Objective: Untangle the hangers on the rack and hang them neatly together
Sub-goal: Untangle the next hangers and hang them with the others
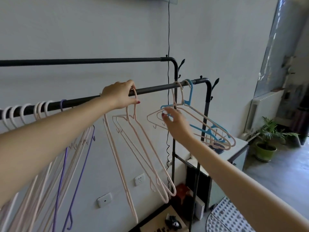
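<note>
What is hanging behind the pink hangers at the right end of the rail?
A blue hanger hangs behind the pink hangers, its hook on the rail. The right hand and pink bars cover parts of it.

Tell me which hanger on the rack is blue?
The blue hanger at the rail's far right end, tangled with pink ones the right hand reaches; others are pink or purple.
</note>
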